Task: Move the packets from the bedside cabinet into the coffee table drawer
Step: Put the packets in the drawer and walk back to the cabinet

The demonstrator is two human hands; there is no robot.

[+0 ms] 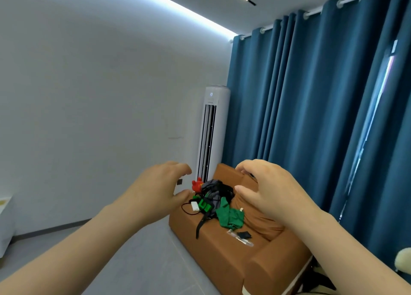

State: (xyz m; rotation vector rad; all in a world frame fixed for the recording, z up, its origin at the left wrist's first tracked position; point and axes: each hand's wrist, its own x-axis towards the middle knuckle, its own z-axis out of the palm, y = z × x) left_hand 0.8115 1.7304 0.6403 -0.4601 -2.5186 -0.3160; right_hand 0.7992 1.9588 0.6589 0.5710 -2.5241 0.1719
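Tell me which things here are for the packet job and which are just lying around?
For the job: left hand, right hand, both empty. No cabinet or drawer in view.
Lying about: sofa, green cloth, red toy, air conditioner, curtains.

sofa: brown, standing on grey floor
on seat: green cloth, dark bag, white charger, red toy

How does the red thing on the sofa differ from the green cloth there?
The red toy is small and stands upright at the pile's far end; the green cloth is larger and lies crumpled nearer the camera. The red toy looks stiff and shaped, the green cloth soft and folded. Both sit among the clutter on the brown sofa.
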